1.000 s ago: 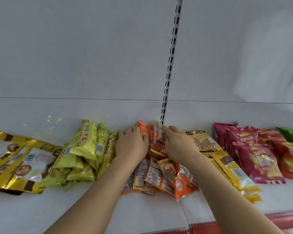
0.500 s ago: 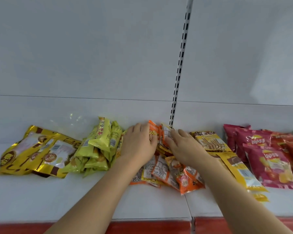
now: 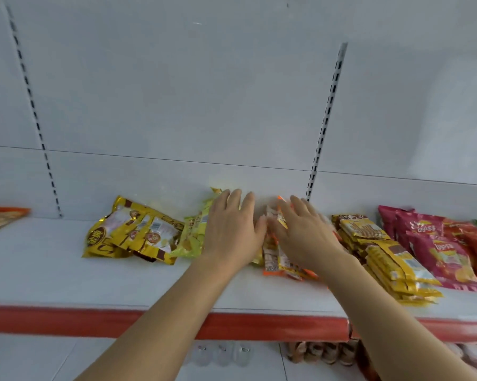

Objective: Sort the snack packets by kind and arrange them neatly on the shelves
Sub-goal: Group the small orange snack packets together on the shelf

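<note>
Under both hands [image 3: 233, 229] [image 3: 304, 235], orange packets [image 3: 280, 259] (mostly hidden).

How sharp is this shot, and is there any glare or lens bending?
Head view: the right hand and the orange packets under it smear with motion blur; the left hand is sharper; a soft yellow reflection shows on the back wall; wide-angle bending tilts the slotted uprights.

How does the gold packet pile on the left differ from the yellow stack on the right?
The gold packet pile lies loose and fanned at odd angles; the yellow stack is layered in a tidier row. The gold ones bear round brown marks, the yellow ones brown panels. Both rest on the white shelf, untouched by either hand.
</note>
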{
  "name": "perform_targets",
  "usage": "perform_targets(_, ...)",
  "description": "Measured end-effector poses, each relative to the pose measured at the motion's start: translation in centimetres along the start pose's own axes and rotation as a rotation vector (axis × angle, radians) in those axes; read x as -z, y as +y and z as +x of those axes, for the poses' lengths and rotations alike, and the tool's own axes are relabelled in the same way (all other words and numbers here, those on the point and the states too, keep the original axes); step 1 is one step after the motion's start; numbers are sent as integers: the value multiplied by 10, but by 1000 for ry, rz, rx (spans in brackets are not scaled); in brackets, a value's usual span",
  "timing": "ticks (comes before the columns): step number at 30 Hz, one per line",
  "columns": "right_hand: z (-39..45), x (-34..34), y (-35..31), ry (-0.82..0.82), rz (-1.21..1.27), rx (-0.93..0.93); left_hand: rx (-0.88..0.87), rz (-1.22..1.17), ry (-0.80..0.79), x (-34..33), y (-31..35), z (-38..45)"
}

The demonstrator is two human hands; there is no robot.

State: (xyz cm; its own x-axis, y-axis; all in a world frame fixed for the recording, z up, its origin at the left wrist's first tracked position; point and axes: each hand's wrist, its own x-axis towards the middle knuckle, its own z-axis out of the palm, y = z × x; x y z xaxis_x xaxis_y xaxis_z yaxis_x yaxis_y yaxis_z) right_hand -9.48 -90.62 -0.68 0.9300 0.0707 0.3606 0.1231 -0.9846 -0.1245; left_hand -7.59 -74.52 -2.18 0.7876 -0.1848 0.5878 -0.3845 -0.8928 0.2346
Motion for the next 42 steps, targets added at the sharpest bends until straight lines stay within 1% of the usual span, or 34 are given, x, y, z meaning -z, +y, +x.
perform_targets(5,-23,-4,-94,-67,14,23,37,40,47,49,-79,-47)
perform_targets(9,-34,-20,-176,-69,40,102,111,80,25,86,-149,-85)
perform_targets(12,-31,-34,-241,-71,62,201,203,126,24,112,-203,-113)
perform_targets(15,-22,-51,-302,-76,72,306,299,201,23,138,-255,-136)
perform_targets(17,-12,-67,-341,-111,82,356,351,256,-12,153,-291,-148)
perform_targets(20,4,-91,-396,-151,82,426,420,311,-24,171,-346,-160)
perform_targets(25,47,-128,-478,-181,101,487,512,367,-53,193,-434,-165)
perform_targets(31,109,-167,-565,-190,136,511,537,369,-105,211,-532,-146)
perform_targets(35,142,-199,-607,-239,131,486,537,287,-154,212,-583,-143)
perform_targets(39,164,-226,-641,-306,88,433,479,212,-224,210,-628,-141)
perform_targets(42,173,-239,-656,-275,41,377,417,165,-267,208,-659,-136)
